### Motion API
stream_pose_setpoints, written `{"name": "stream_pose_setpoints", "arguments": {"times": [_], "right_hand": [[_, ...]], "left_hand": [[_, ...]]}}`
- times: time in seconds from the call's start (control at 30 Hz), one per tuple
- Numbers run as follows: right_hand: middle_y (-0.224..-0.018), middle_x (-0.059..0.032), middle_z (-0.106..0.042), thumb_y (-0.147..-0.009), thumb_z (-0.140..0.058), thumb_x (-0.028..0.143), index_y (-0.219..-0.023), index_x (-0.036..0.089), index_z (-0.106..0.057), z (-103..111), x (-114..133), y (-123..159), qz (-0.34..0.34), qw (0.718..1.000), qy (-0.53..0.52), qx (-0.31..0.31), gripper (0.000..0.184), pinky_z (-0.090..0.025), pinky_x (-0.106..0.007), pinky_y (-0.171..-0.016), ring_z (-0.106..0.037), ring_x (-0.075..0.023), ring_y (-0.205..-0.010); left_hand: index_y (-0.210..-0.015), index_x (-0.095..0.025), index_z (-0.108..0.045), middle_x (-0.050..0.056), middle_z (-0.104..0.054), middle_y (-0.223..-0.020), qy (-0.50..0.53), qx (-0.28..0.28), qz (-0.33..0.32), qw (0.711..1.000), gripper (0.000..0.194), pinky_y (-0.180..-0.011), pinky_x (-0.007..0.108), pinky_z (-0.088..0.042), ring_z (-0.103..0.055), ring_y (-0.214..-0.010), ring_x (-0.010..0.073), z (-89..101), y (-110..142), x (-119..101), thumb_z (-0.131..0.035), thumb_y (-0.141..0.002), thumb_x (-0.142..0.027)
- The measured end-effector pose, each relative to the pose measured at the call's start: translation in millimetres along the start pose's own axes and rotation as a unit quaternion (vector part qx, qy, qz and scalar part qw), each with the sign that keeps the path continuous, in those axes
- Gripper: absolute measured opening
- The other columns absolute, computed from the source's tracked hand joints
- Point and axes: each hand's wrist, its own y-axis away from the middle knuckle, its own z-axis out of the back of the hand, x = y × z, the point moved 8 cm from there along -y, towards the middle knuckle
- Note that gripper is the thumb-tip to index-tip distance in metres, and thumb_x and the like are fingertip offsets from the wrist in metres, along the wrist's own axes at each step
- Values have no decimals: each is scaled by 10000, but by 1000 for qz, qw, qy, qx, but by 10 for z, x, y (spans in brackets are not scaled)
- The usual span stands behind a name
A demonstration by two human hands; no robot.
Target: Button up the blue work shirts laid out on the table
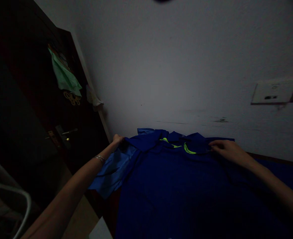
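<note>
A dark blue shirt (166, 186) with bright yellow-green trim at its neck lies spread before me, its top toward the wall. At its far left, my left hand (117, 138) is closed on the end of a sleeve. My right hand (222, 149) pinches the shirt's cloth to the right of the neckline, thumb and fingers together. Under the left sleeve, a lighter blue garment (113, 169) hangs out over the edge. The picture is dim, so folds in the dark cloth are hard to make out.
A pale wall (173, 66) rises behind the shirt, with a socket plate (273, 92) at right. To the left stands a dark door (84, 142) with a metal handle (69, 132) and a hanging green cloth (64, 74). A white curved frame (28, 202) is at lower left.
</note>
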Motion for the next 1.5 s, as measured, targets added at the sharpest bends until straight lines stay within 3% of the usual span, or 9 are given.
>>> {"name": "stream_pose_setpoints", "arguments": {"times": [0.17,0.33,0.53,0.63,0.77,1.0,1.1,1.27,1.5], "right_hand": [[-858,-61,-676,-722,-459,246,-910,161,-658,-41,-46,6,-25,1000,-1,4,286,-469,-303,-709,-624,-219,-779],[-851,-59,-674,-728,-436,237,-918,163,-657,-34,-33,36,-21,1000,-2,-1,301,-462,-288,-694,-624,-198,-757],[-843,-84,-668,-733,-450,241,-1001,125,-622,39,-34,43,-50,998,-17,-19,339,-462,-284,-694,-618,-192,-749],[-794,-83,-669,-747,-453,245,-1038,109,-594,-16,-56,45,-72,995,-69,6,351,-466,-262,-655,-618,-168,-682],[-765,-65,-667,-751,-462,264,-1032,126,-591,-147,-3,53,-63,991,-109,55,339,-454,-232,-591,-609,-147,-629],[-793,-70,-661,-753,-458,261,-993,121,-614,-166,164,79,-16,993,-85,81,318,-449,-244,-635,-613,-158,-692],[-799,-69,-661,-761,-448,261,-999,125,-612,-132,176,83,-14,993,-86,80,320,-453,-250,-638,-614,-152,-671],[-783,-76,-663,-755,-446,249,-963,116,-632,-112,206,83,-4,994,-75,77,309,-451,-257,-637,-611,-160,-667],[-805,-63,-663,-754,-458,249,-923,143,-651,-114,220,74,13,995,-71,75,278,-448,-261,-664,-599,-155,-671]], "left_hand": [[-743,-116,-601,55,-582,-726,-23,-83,-153,985,303,-545,202,-333,-519,-707,144,173,114,-922,-444,-789,-371],[-755,-122,-585,81,-576,-762,-255,-98,-591,759,311,-596,236,-331,-500,-745,150,-476,1310,-1839,-358,-871,-300],[-723,-145,-532,58,-533,-712,-312,47,-825,469,197,-563,274,-327,-465,-677,142,-1376,2782,-1316,-392,-857,-180],[-696,-152,-518,65,-520,-703,-294,84,-849,431,197,-528,277,-320,-458,-680,147,-1465,3044,-1050,-399,-852,-168],[-720,-159,-523,65,-520,-703,-294,102,-833,457,162,-504,266,-322,-466,-688,149,-1448,3003,-932,-419,-843,-160],[-897,-163,-576,45,-568,-767,-219,235,-752,576,202,-558,205,-390,-525,-700,113,-1326,2795,-930,-437,-839,-298],[-895,-165,-609,37,-600,-818,-143,282,-659,682,218,-641,183,-412,-553,-727,96,-1260,2430,-999,-423,-840,-264],[-851,-127,-635,50,-632,-816,-20,217,-392,893,222,-662,225,-449,-577,-740,136,-1183,1344,-1027,-479,-793,-274],[-1005,-96,-564,44,-621,-744,9,365,-137,921,392,-398,164,-356,-549,-543,113,-1591,998,-762,-631,-638,-215]]}}
